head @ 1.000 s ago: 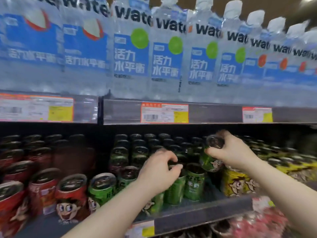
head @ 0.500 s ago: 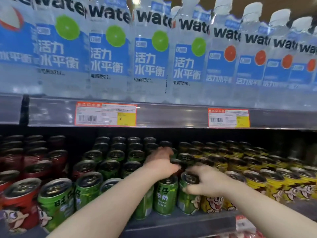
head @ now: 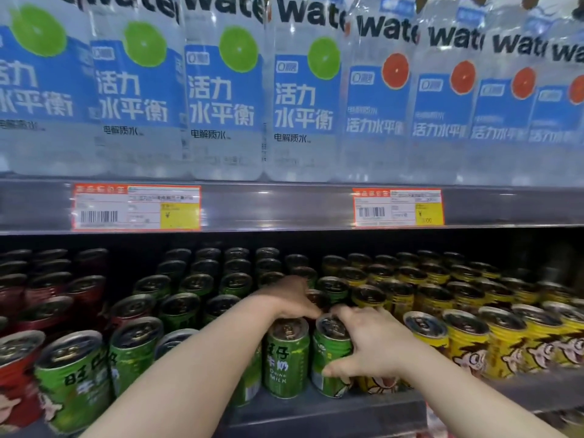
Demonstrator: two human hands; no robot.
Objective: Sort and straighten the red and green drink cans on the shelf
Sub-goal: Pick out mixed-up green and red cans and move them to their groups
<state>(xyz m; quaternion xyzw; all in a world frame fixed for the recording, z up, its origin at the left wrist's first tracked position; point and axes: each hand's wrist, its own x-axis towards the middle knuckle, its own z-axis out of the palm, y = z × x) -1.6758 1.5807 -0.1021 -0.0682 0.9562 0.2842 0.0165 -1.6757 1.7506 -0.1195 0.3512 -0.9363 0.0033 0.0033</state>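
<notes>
The right hand (head: 373, 346) grips an upright green can (head: 325, 349), lid up. Just left of it stands the "DRINK MILK" can (head: 286, 361). The left hand (head: 289, 298) reaches behind, grip unclear.

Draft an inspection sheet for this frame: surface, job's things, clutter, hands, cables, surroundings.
Surface: grey shelf, packed with standing cans in rows.
Job's things: green cans fill the middle and red cans the left. One stray red can sits among the green.
Clutter: yellow cans on the right, beside the green block.
Hands: the right hand grips the end green can, fingers over its top, thumb low on its side. The left hand reaches over the front row to the cans behind; what it holds is hidden.
Cables: nothing seen.
Surroundings: water bottles on the shelf above, with price tags on its edge.
</notes>
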